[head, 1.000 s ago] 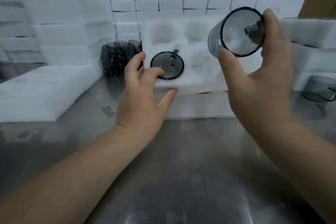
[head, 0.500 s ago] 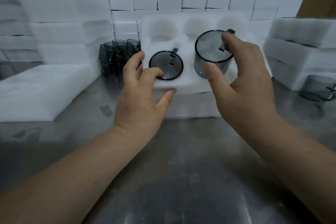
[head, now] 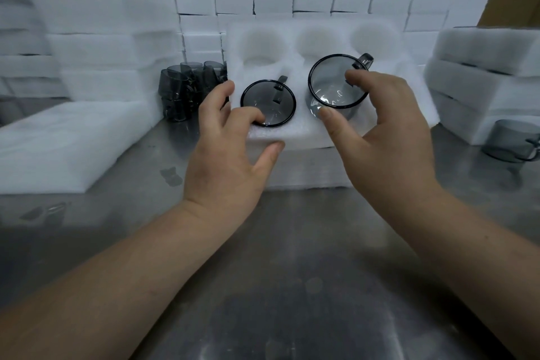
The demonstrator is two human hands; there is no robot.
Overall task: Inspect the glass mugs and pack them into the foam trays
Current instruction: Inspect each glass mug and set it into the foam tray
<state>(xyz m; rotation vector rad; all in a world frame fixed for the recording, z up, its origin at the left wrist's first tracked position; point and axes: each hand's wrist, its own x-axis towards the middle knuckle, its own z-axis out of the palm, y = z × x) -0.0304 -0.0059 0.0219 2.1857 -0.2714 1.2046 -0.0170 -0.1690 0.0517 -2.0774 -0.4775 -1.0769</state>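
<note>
At centre frame the right hand (head: 388, 131) grips a smoked glass mug (head: 330, 82) by rim and wall, partly sunk in a foam tray (head: 292, 137) pocket. The left hand (head: 225, 161) pinches the tray's near edge. Rigid, slick, chip-prone glass is probably safest held by the wall.

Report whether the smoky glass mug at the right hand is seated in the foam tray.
Not fully: the smoky glass mug shows wall above the white foam tray, while the neighbouring mug sits flush.

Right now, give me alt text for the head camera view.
A right hand holds a gray glass mug half-seated in a white foam tray, beside a second mug already seated. The left hand grips the tray's front edge.
</note>
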